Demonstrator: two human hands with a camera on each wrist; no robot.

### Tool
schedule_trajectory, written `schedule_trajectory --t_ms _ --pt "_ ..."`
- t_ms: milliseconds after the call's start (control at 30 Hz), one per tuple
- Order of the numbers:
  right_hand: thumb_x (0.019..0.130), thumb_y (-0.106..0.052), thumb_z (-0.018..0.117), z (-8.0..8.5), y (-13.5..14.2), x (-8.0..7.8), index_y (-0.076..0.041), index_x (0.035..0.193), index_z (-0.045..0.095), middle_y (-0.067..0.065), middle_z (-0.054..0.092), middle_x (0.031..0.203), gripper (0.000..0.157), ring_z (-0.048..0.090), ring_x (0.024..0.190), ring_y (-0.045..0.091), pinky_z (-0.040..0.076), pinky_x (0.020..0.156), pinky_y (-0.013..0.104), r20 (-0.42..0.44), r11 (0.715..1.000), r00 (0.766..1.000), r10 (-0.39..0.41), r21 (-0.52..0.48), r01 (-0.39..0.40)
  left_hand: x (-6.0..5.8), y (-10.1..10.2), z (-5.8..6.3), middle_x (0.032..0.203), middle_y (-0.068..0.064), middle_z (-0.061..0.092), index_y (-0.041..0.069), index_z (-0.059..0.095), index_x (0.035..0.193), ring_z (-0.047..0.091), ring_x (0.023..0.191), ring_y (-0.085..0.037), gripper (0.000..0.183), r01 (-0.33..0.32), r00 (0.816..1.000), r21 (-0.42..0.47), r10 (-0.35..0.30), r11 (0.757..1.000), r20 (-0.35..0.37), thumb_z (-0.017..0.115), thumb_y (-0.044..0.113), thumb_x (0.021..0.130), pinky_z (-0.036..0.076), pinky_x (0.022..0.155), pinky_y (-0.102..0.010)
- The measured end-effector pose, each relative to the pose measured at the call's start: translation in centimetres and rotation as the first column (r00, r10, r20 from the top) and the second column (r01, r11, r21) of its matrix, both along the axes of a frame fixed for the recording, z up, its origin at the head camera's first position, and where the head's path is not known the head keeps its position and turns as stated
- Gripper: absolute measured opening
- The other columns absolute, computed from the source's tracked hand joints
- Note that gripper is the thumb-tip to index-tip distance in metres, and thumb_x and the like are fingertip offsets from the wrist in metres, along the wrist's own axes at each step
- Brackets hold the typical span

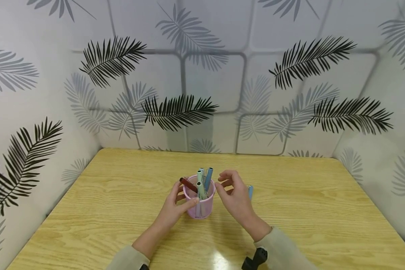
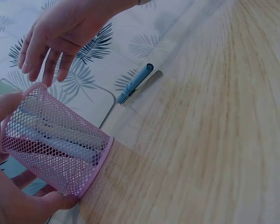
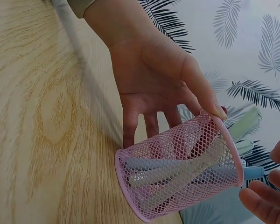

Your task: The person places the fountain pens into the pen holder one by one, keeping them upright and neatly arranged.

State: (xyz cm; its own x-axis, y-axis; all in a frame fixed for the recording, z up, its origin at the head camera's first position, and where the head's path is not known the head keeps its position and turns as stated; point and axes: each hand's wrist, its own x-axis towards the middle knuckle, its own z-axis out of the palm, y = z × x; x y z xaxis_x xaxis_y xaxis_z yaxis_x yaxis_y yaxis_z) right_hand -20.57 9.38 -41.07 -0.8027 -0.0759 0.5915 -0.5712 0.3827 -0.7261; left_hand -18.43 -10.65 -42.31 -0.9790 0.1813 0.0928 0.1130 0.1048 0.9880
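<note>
My left hand [image 1: 171, 210] holds a pink mesh pen cup [image 1: 206, 208] upright on the table, its thumb over the near rim and its fingers round the left side. Inside stand a dark red pen [image 1: 188, 185], pale green pens [image 1: 200, 188] and a blue pen [image 1: 208, 179], their ends leaning above the rim. Just right of the cup is my right hand [image 1: 237, 199], fingers loosely bent and nothing in them. In the right wrist view its fingertips are close to the blue pen's end [image 3: 255, 172]. Another blue pen [image 2: 135, 84] lies on the table, partly hidden behind the right hand in the head view.
The wood-grain table [image 1: 307, 210] reaches back to a pale wall [image 1: 216, 82] with a leaf pattern. Similar leaf-patterned surfaces rise at the left and right sides. A black wrist device [image 1: 255, 258] sits at the right sleeve.
</note>
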Motion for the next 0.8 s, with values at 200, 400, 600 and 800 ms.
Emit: schedule_trajectory --t_ms 200,400,600,800 --pt "0.085 -0.004 0.066 0.0 0.4 0.1 -0.004 0.107 0.055 0.009 0.061 0.096 0.025 0.061 0.079 0.018 0.05 0.06 0.03 0.048 1.0 0.999 0.002 -0.007 -0.002 0.0 0.0 -0.1 0.132 -0.018 0.043 0.012 0.031 0.143 0.045 0.116 -0.039 0.068 -0.002 1.0 0.0 0.002 1.0 -0.014 0.065 0.014 0.085 0.044 0.089 -0.047" --pt "0.085 -0.005 0.066 -0.3 0.8 0.1 -0.006 0.106 0.057 0.006 0.061 0.096 0.023 0.06 0.079 0.016 0.049 0.06 0.028 0.054 1.0 0.999 -0.007 0.002 0.007 0.0 0.0 0.0 0.132 -0.017 0.043 0.012 0.031 0.143 0.045 0.117 -0.038 0.067 -0.007 1.0 -0.003 0.007 1.0 -0.015 0.066 0.015 0.085 0.044 0.09 -0.048" --pt "0.085 -0.004 0.065 -0.3 1.2 0.1 -0.008 0.104 0.057 0.006 0.06 0.096 0.02 0.06 0.079 0.015 0.049 0.059 0.028 0.048 1.0 0.999 -0.014 0.016 0.013 0.0 0.0 0.0 0.134 -0.018 0.041 0.011 0.03 0.144 0.044 0.118 -0.038 0.069 -0.007 1.0 0.002 0.007 1.0 -0.012 0.066 0.014 0.085 0.043 0.091 -0.048" --pt "0.086 -0.005 0.065 -0.6 1.7 0.0 -0.008 0.105 0.057 0.004 0.061 0.093 0.021 0.06 0.078 0.016 0.049 0.059 0.03 0.062 0.999 0.998 -0.032 0.027 0.03 0.0 0.0 -0.1 0.134 -0.018 0.041 0.01 0.03 0.144 0.044 0.117 -0.038 0.068 0.002 1.0 0.005 -0.002 1.0 -0.019 0.065 0.013 0.086 0.044 0.09 -0.047"
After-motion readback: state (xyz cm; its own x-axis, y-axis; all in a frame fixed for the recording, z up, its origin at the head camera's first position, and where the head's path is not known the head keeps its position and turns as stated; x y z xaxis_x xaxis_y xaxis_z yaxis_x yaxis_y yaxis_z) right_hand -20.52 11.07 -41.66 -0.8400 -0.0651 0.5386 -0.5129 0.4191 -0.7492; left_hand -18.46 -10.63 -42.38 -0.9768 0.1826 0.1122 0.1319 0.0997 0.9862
